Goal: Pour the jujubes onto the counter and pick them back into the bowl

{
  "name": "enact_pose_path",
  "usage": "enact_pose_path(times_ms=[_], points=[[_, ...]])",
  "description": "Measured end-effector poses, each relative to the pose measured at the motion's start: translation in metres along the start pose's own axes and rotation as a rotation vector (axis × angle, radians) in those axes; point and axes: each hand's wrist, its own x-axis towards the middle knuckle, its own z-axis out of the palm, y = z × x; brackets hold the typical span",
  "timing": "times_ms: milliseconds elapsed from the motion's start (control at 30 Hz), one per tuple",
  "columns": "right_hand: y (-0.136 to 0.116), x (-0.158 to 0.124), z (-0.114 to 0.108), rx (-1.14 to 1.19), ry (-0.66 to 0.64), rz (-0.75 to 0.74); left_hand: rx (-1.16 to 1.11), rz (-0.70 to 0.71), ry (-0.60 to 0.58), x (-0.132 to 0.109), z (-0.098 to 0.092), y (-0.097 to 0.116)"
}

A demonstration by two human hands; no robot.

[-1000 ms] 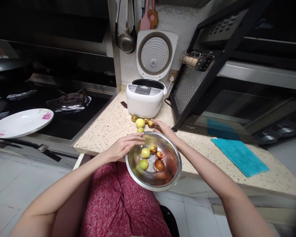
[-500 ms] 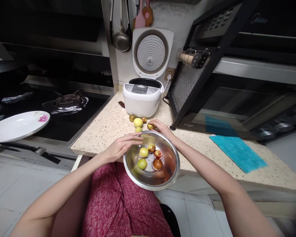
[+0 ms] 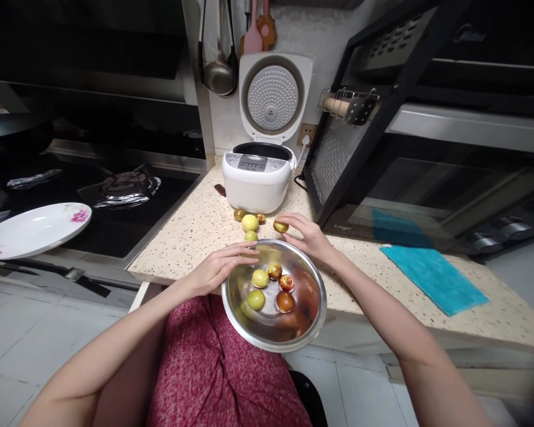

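Observation:
A metal bowl (image 3: 271, 341) overhangs the counter's front edge above my lap. Inside it lie several jujubes, among them a green one (image 3: 256, 299) and a red-brown one (image 3: 285, 301). My left hand (image 3: 218, 265) lies palm down at the bowl's left rim, its fingers stretched out over the edge. Just beyond the far rim, my right hand (image 3: 306, 235) has a brown-and-yellow jujube (image 3: 280, 226) between thumb and fingertips, close to the countertop. More jujubes are on the counter left of it, including a pale green one (image 3: 250, 223).
A white rice cooker (image 3: 257, 190) stands behind the jujubes with its lid up. To the right are a black oven (image 3: 427, 184) and a teal cloth (image 3: 434, 279). On the left, a white oval plate (image 3: 35, 231) rests by the stove (image 3: 160, 196).
My right hand has shifted slightly right with the jujube, and its thumb now shows. My left hand stays at the bowl's rim. The jujubes in the bowl keep their places.

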Motion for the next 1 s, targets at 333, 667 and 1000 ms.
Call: enact_pose_path(times_ms=[333,667,1000], points=[[-0.045,0.005,-0.02,0.313,-0.181,-0.039,0.003,0.018,0.009,-0.001,0.002,-0.004],[-0.063,0.001,-0.017,0.468,-0.6,-0.086,-0.02,0.016,-0.003,-0.003,0.002,-0.007],[-0.063,0.0,-0.015,0.468,-0.596,-0.072,-0.018,0.03,0.003,-0.003,0.003,-0.008]])
